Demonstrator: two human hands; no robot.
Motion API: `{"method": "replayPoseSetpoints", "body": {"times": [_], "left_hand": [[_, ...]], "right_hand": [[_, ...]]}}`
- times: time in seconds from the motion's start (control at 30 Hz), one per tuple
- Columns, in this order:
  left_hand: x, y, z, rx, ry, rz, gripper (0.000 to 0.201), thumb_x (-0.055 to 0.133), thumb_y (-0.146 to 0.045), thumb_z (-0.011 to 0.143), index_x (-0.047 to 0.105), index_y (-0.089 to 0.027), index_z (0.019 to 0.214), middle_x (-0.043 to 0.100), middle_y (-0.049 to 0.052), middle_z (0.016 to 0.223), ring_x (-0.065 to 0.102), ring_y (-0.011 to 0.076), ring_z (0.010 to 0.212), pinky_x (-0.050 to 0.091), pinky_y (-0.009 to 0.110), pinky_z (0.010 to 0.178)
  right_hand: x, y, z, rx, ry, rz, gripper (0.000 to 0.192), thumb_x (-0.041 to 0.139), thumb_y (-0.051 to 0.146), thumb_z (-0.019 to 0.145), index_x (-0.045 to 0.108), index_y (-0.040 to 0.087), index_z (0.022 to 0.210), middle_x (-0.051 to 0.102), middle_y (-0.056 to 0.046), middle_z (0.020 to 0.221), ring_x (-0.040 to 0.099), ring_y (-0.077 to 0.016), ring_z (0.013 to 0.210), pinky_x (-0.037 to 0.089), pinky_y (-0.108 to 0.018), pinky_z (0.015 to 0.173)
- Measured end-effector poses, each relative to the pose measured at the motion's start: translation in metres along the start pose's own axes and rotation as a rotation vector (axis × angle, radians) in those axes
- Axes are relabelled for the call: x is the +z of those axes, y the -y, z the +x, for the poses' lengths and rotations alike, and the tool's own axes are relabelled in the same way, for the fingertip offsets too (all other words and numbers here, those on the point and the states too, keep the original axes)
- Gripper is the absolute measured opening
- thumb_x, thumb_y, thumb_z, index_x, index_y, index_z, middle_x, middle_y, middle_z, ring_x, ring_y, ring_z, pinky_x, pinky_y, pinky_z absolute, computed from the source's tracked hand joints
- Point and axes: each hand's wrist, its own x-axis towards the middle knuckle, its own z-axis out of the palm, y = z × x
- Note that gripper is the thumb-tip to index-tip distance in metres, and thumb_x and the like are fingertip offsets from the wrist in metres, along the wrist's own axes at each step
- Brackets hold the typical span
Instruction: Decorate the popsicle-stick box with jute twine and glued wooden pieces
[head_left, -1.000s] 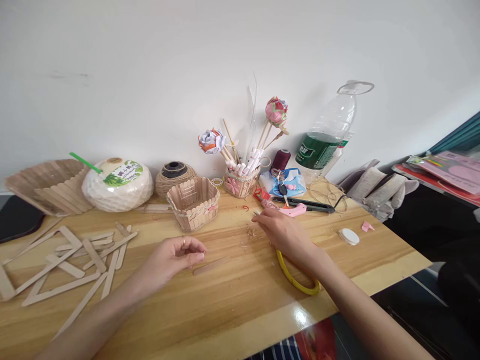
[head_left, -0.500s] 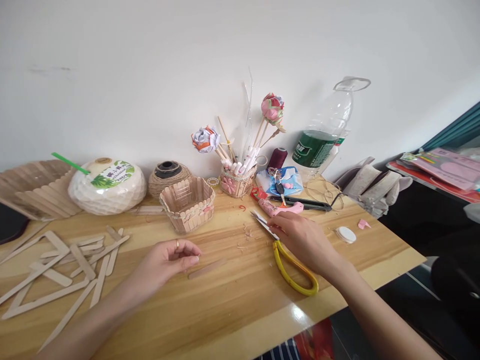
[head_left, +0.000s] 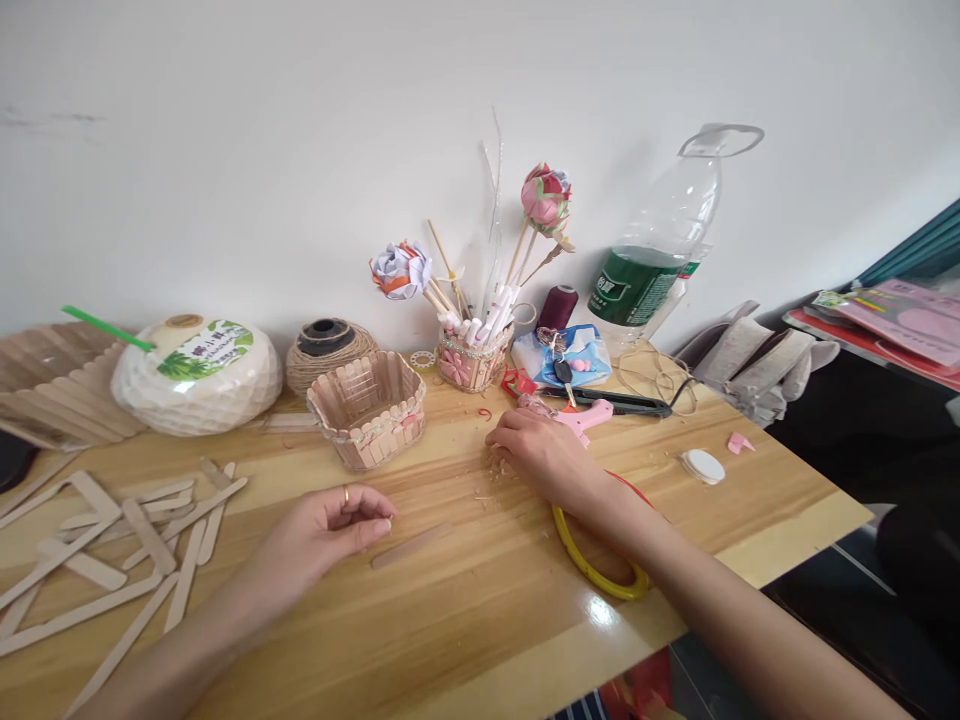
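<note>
My left hand (head_left: 349,525) hovers above the table, thumb and fingers curled together; what is between the fingertips, if anything, is too small to name. Just right of it a single craft stick (head_left: 411,546) lies flat. My right hand (head_left: 547,455) is lowered to the tabletop with its fingers bunched at small wood scraps (head_left: 484,495); its fingertips are partly hidden. Under that wrist lie scissors with yellow handles (head_left: 619,592), their blades covered by the hand. A pink tool like a glue gun (head_left: 594,420) rests just beyond the fingers. Behind, between the hands, stands a small craft-stick basket (head_left: 375,435).
Loose craft sticks (head_left: 150,535) cover the table's left side. Along the wall stand a wrapped coconut (head_left: 199,390), twine (head_left: 337,350), a decorated pot (head_left: 469,370) with paper flowers and a large bottle (head_left: 634,285). A black cutter (head_left: 630,402) and white lid (head_left: 703,466) lie at right.
My right hand has moved left and down from beside the scissor blades to the wood scraps, now covering the blades. My left hand has barely moved; the view has shifted slightly.
</note>
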Motion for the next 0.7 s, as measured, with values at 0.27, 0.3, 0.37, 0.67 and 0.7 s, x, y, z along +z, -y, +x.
{"method": "replayPoseSetpoints", "body": {"times": [0.27, 0.3, 0.37, 0.67, 0.7], "left_hand": [[-0.001, 0.006, 0.002, 0.012, 0.004, 0.023, 0.030, 0.058, -0.044, 0.066, 0.061, -0.017, 0.079, 0.065, 0.002, 0.078, 0.058, 0.0201, 0.077, 0.044, 0.028, 0.073], [-0.001, 0.006, 0.003, 0.012, 0.006, 0.024, 0.029, 0.058, -0.044, 0.065, 0.061, -0.018, 0.078, 0.065, 0.002, 0.078, 0.059, 0.0201, 0.077, 0.045, 0.028, 0.073], [-0.001, 0.006, 0.004, 0.007, 0.007, 0.028, 0.030, 0.058, -0.044, 0.065, 0.061, -0.018, 0.078, 0.066, 0.002, 0.079, 0.059, 0.0203, 0.078, 0.045, 0.028, 0.074], [-0.001, 0.006, 0.002, 0.001, -0.006, 0.057, 0.027, 0.057, -0.043, 0.068, 0.062, -0.018, 0.079, 0.065, 0.001, 0.078, 0.059, 0.0203, 0.078, 0.045, 0.029, 0.074], [-0.001, 0.007, 0.003, 0.005, -0.006, 0.060, 0.027, 0.057, -0.043, 0.069, 0.062, -0.018, 0.079, 0.065, 0.001, 0.077, 0.059, 0.0198, 0.077, 0.045, 0.028, 0.073]], "right_hand": [[-0.005, -0.004, 0.000, -0.029, 0.018, 0.021, 0.020, 0.049, 0.006, 0.082, 0.065, 0.017, 0.087, 0.062, -0.006, 0.086, 0.055, -0.0163, 0.085, 0.036, -0.024, 0.070], [-0.005, -0.005, 0.001, -0.036, 0.026, 0.027, 0.019, 0.049, 0.008, 0.082, 0.065, 0.018, 0.085, 0.063, -0.005, 0.085, 0.055, -0.0159, 0.084, 0.036, -0.024, 0.070], [-0.004, -0.005, 0.002, -0.040, 0.031, 0.031, 0.018, 0.050, 0.010, 0.083, 0.066, 0.019, 0.083, 0.063, -0.004, 0.084, 0.056, -0.0158, 0.082, 0.036, -0.024, 0.069], [-0.021, -0.007, -0.024, 0.108, -0.021, -0.077, 0.020, 0.041, 0.019, 0.088, 0.061, 0.016, 0.090, 0.061, -0.009, 0.094, 0.057, -0.0212, 0.087, 0.042, -0.031, 0.071], [-0.020, -0.006, -0.033, 0.143, -0.026, -0.096, 0.018, 0.043, 0.022, 0.088, 0.060, 0.016, 0.094, 0.060, -0.011, 0.097, 0.057, -0.0229, 0.088, 0.044, -0.033, 0.071]]}}
